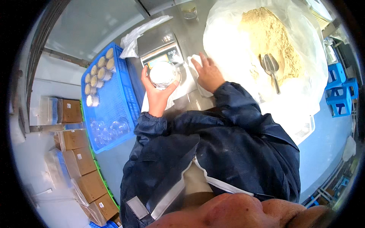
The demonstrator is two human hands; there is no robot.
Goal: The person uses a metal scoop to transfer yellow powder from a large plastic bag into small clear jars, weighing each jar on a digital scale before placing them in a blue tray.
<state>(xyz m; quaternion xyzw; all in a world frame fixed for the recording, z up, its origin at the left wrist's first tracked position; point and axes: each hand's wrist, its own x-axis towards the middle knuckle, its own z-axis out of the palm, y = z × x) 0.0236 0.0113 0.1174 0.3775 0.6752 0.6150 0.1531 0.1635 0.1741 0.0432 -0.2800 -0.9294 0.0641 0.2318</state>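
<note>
My left hand point(158, 91) is closed around a clear jar point(164, 74) whose top looks bright white, just in front of a digital scale point(159, 48). My right hand point(208, 72) rests with spread fingers on a folded white cloth point(203, 87); whether it grips the cloth is not clear. To the right, a large clear plastic bag point(222, 25) lies open around a heap of beige powder point(265, 31). A metal scoop point(271, 67) sits on the powder, its handle towards me. White paper or cloth point(185, 81) lies beneath the jar.
At the left, a blue plastic crate point(125, 85) holds several filled jars point(104, 74) and several clear, empty-looking containers point(109, 131). Another jar point(189, 12) stands at the back of the metal table point(196, 101). Cardboard boxes point(91, 185) line the left; blue stools point(339, 99) are at the right.
</note>
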